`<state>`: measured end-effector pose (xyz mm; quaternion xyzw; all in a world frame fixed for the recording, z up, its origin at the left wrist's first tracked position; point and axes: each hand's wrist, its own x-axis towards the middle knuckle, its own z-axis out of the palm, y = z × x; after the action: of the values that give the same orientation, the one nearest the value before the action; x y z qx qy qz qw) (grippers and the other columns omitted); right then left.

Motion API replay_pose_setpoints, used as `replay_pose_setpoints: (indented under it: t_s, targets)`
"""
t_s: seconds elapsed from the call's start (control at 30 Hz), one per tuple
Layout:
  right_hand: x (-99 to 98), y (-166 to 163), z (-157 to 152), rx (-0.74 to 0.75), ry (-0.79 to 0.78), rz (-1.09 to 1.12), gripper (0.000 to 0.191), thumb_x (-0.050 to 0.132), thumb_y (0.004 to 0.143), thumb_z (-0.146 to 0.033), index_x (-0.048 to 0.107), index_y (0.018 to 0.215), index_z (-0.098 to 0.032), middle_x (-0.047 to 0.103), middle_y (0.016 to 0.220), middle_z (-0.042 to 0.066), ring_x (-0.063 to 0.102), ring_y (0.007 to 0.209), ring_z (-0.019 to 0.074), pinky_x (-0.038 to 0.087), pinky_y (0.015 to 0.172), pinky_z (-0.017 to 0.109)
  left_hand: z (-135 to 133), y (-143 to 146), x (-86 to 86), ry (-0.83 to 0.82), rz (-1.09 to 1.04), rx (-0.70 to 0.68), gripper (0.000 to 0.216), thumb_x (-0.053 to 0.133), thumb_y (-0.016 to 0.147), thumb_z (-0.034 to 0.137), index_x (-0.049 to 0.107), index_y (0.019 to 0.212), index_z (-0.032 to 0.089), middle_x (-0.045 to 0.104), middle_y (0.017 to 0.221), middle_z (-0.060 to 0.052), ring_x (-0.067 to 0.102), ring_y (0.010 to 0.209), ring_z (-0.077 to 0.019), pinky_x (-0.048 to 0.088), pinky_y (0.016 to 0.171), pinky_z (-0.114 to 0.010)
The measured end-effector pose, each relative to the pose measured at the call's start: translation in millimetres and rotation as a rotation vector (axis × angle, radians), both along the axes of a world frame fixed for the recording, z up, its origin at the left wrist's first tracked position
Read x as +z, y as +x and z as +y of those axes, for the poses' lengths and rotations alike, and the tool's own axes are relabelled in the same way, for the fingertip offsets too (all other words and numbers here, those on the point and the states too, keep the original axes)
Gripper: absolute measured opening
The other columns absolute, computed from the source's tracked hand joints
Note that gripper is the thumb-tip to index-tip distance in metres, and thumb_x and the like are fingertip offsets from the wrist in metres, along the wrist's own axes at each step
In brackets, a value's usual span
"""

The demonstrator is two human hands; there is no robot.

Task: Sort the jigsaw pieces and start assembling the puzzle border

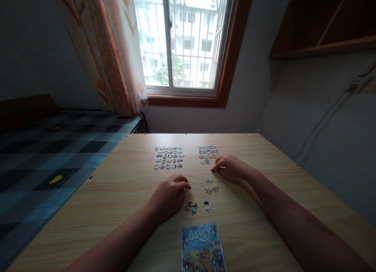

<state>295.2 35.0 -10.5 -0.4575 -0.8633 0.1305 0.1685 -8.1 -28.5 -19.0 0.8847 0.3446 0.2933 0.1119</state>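
My right hand reaches over the table with thumb and index finger pinched on a small dark puzzle piece at the tabletop. Just beyond it lies a block of puzzle pieces in rows. On the near side are a small joined pair of light-blue pieces and a short cluster of pieces. My left hand rests on the table, fingers loosely curved and apart from the thumb, with nothing seen in it. Close to its fingertips sit a dark-blue and yellow cluster and another few pieces.
A larger block of puzzle pieces in rows lies on the far left of the wooden table. A blue "Bluey" picture card or box is at the near edge. A bed with checked cover stands left; a window is ahead.
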Motion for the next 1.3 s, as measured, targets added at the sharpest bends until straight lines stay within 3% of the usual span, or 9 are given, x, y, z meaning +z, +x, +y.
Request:
replay_pose_setpoints:
  t_s: [0.2,0.47,1.0,1.13,1.3]
  targets:
    - [-3.9,8.1,5.0,-0.125,0.041,-0.006,0.016,0.066,0.084,-0.029,0.081,0.089,-0.028,0.077,0.091,0.001,0.068,0.083,0.0176,0.047,0.075,0.027,1.3,-0.7,-2.8,0.037,0.016,0.006,0.031,0.049,0.083,0.007,0.074,0.094,0.022,0.071,0.104,-0.005,0.066,0.096,-0.0186,0.056,0.089,-0.038]
    - [-14.2,0.1,8.3,-0.267,0.122,0.019,0.019,0.063,0.089,-0.027,0.081,0.096,-0.026,0.078,0.097,0.003,0.069,0.087,0.0197,0.050,0.080,0.029,2.3,-0.8,-3.5,0.035,0.029,0.004,0.032,0.049,0.082,0.007,0.074,0.095,0.022,0.071,0.105,-0.005,0.066,0.096,-0.0193,0.056,0.089,-0.039]
    - [-25.5,-4.6,10.4,-0.274,0.212,0.086,0.019,0.061,0.091,-0.027,0.080,0.095,-0.026,0.076,0.097,0.004,0.069,0.084,0.0187,0.051,0.078,0.028,1.7,-0.4,-2.2,0.016,0.037,0.002,0.030,0.049,0.084,0.009,0.074,0.096,0.022,0.071,0.104,-0.005,0.066,0.095,-0.0190,0.056,0.088,-0.038]
    - [-22.7,-7.3,7.8,-0.177,0.206,0.245,0.018,0.063,0.089,-0.025,0.080,0.091,-0.022,0.075,0.087,0.005,0.063,0.069,0.0151,0.049,0.071,0.027,0.5,0.5,-0.3,0.004,0.031,0.005,0.029,0.049,0.086,0.010,0.074,0.096,0.022,0.072,0.102,-0.005,0.066,0.094,-0.0188,0.055,0.088,-0.038]
    - [-12.9,-13.2,-0.8,0.048,-0.089,0.311,0.017,0.071,0.082,-0.030,0.080,0.090,-0.019,0.069,0.071,0.003,0.053,0.061,0.0121,0.043,0.059,0.024,0.1,1.2,0.9,-0.017,0.031,-0.001,0.028,0.049,0.087,0.011,0.074,0.094,0.022,0.072,0.100,-0.005,0.066,0.093,-0.0188,0.055,0.087,-0.037]
